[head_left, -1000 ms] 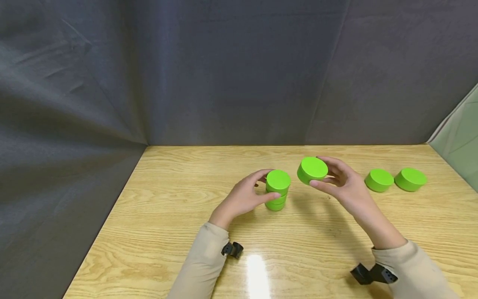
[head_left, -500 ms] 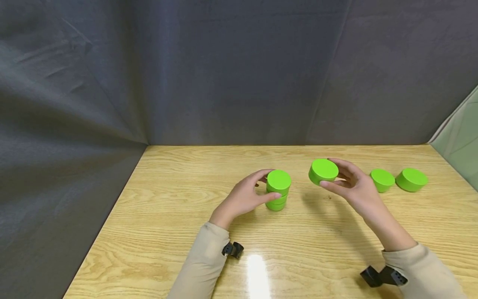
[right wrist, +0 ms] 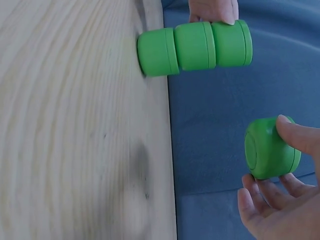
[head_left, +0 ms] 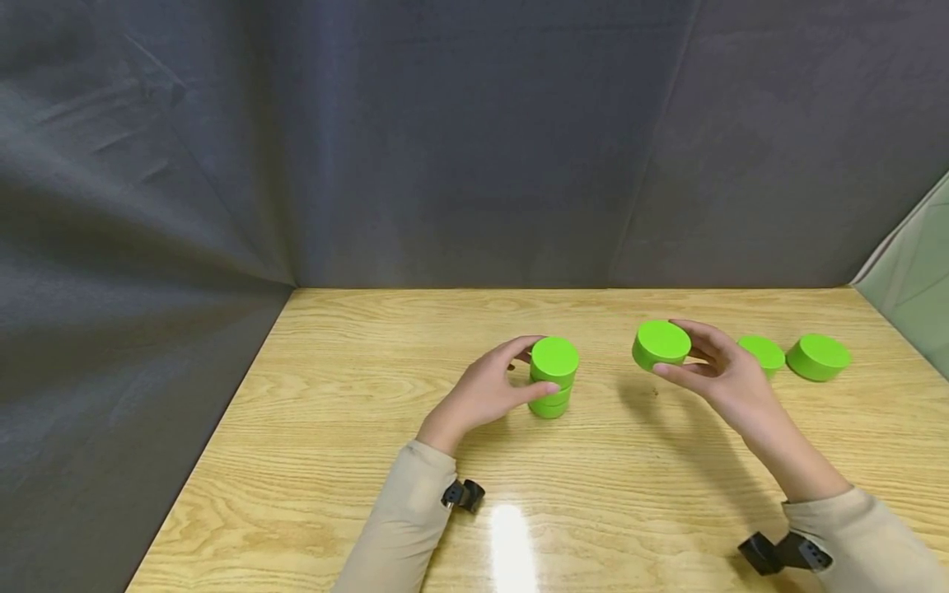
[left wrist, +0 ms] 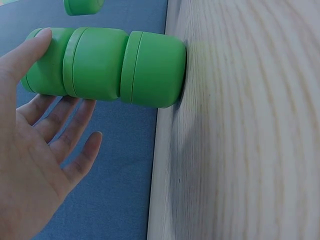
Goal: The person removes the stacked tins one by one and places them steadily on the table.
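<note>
Three green round lidded jars stand stacked upright on the wooden table, in the middle of the head view. My left hand (head_left: 493, 383) grips the top jar (head_left: 555, 357) of this stack, the thumb on the near side and the fingers round the far side. In the left wrist view, the bottom jar (left wrist: 155, 69) rests on the table. To the right, my right hand (head_left: 734, 380) pinches another green jar (head_left: 662, 342) between thumb and fingers. This jar (right wrist: 270, 149) is held up off the table in the right wrist view, apart from the stack.
Two more green jars stand on the table at the right: one (head_left: 764, 352) partly behind my right hand, the other (head_left: 819, 357) beside it. The wooden table (head_left: 311, 395) ends at a dark grey cloth (head_left: 460, 165) at the back and left.
My right hand has moved to the right with its jar, away from the stack, and now partly covers one of the standing jars. My left hand and the stack stay put.
</note>
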The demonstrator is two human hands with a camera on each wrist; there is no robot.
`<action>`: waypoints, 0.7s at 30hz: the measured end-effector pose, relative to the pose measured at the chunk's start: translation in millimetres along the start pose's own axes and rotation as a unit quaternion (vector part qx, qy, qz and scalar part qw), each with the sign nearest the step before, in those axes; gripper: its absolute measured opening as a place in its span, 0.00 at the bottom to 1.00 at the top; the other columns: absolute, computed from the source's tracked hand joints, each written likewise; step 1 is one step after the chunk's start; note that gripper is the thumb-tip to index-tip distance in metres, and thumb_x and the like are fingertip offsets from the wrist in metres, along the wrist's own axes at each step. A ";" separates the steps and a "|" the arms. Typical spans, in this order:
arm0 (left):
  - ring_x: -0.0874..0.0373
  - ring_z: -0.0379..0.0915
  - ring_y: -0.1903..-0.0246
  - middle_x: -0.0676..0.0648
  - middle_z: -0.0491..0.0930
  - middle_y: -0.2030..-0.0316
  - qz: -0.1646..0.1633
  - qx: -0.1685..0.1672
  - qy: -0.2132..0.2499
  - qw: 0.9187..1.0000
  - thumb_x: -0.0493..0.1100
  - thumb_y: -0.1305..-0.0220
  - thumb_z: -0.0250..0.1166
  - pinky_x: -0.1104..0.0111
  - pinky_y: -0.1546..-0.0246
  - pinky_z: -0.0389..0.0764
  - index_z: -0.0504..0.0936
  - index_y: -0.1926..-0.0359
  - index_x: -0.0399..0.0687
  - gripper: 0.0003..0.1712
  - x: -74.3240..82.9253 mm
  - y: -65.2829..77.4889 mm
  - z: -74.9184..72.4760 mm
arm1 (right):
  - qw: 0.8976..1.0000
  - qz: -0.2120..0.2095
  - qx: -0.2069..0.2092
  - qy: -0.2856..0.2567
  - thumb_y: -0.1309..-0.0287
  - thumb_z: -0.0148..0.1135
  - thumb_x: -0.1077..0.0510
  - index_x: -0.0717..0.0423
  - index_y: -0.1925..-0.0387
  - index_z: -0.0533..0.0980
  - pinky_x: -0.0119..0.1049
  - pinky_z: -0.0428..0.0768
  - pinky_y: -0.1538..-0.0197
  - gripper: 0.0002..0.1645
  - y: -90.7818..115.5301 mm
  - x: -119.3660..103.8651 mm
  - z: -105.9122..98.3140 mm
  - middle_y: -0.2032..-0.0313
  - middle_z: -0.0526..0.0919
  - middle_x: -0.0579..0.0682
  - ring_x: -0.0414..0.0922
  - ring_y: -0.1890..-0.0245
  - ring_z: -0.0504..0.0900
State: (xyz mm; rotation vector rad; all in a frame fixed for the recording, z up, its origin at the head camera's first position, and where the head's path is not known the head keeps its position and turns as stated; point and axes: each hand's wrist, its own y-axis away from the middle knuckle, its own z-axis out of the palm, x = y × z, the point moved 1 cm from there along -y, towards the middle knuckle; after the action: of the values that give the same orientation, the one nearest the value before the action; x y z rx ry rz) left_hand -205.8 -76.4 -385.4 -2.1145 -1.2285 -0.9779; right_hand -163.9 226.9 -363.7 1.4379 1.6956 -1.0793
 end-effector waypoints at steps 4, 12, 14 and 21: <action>0.61 0.70 0.44 0.64 0.75 0.48 0.002 -0.001 0.000 1.000 0.62 0.41 0.70 0.54 0.46 0.74 0.69 0.31 0.70 0.38 0.1 0.2 0.1 | 1.000 0.018 0.002 0.013 0.37 0.68 0.57 0.61 0.28 0.60 0.17 0.74 0.56 0.42 0.6 4.7 -5.7 0.49 0.72 0.26 0.25 0.55 0.75; 0.61 0.70 0.44 0.64 0.75 0.48 0.001 -0.002 0.001 1.000 0.63 0.41 0.70 0.53 0.45 0.74 0.68 0.31 0.71 0.38 2.0 1.3 0.2 | 0.999 0.012 0.020 0.027 0.39 0.69 0.58 0.62 0.29 0.62 0.16 0.74 0.57 0.41 1.0 15.3 -15.8 0.52 0.72 0.22 0.23 0.56 0.75; 0.61 0.70 0.44 0.64 0.75 0.47 0.003 -0.002 0.002 1.000 0.63 0.41 0.70 0.53 0.45 0.74 0.68 0.31 0.71 0.38 2.7 1.1 0.8 | 0.999 0.012 0.023 0.036 0.39 0.70 0.58 0.63 0.29 0.62 0.16 0.74 0.57 0.41 1.1 17.9 -18.7 0.52 0.72 0.22 0.23 0.57 0.75; 0.57 0.71 0.43 0.64 0.75 0.47 0.007 -0.003 0.002 1.000 0.63 0.41 0.70 0.54 0.46 0.75 0.68 0.31 0.71 0.38 4.0 0.1 3.2 | 0.998 0.022 0.021 0.062 0.39 0.69 0.57 0.66 0.29 0.60 0.15 0.72 0.58 0.43 2.7 26.8 -27.1 0.52 0.69 0.21 0.21 0.57 0.72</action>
State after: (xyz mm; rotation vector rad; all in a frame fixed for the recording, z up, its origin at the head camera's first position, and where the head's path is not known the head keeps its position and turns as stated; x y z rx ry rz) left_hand -203.3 -72.1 -384.2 -2.1220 -1.2083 -0.9816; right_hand -165.4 263.2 -375.7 1.5908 1.7279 -1.0256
